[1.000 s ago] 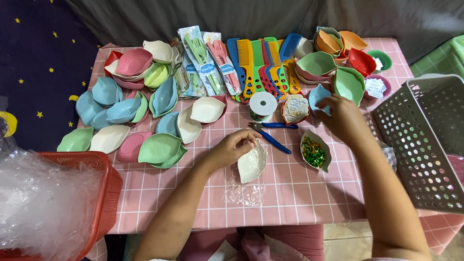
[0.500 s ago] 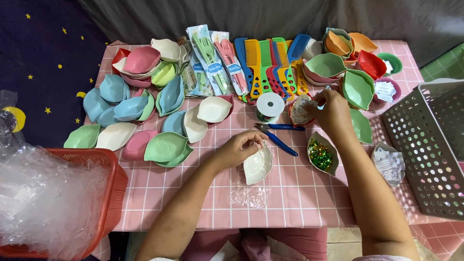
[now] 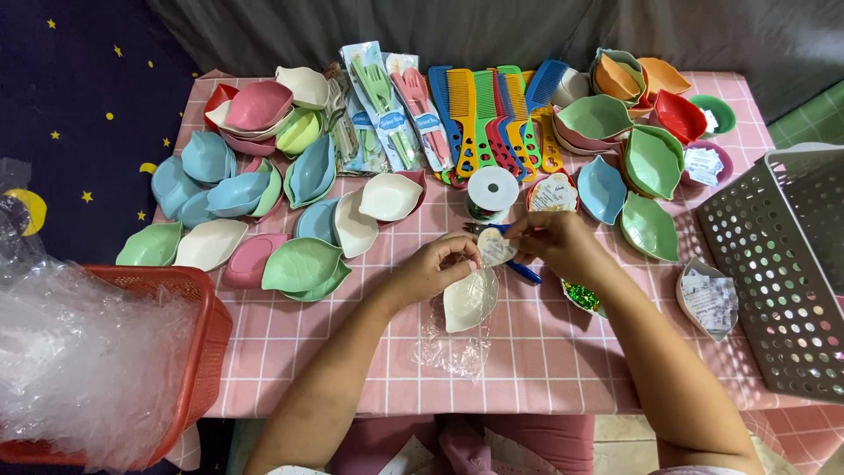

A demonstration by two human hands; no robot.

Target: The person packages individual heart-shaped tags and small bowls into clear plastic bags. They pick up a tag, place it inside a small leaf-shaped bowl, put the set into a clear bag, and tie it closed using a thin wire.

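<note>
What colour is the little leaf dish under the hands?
The leaf dish is cream white, resting on the pink checked tablecloth; the head view shows it best.

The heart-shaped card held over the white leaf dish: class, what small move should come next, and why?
Probably lower the heart-shaped card into the white leaf dish. Both the left hand and the right hand pinch the card just above the dish, which looks empty and rests on a clear plastic wrapper on the pink checked table.

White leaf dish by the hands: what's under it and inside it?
The white leaf dish rests on a clear plastic wrapper on the pink checked tablecloth. Its inside looks empty; the left hand hides its upper rim.
</note>
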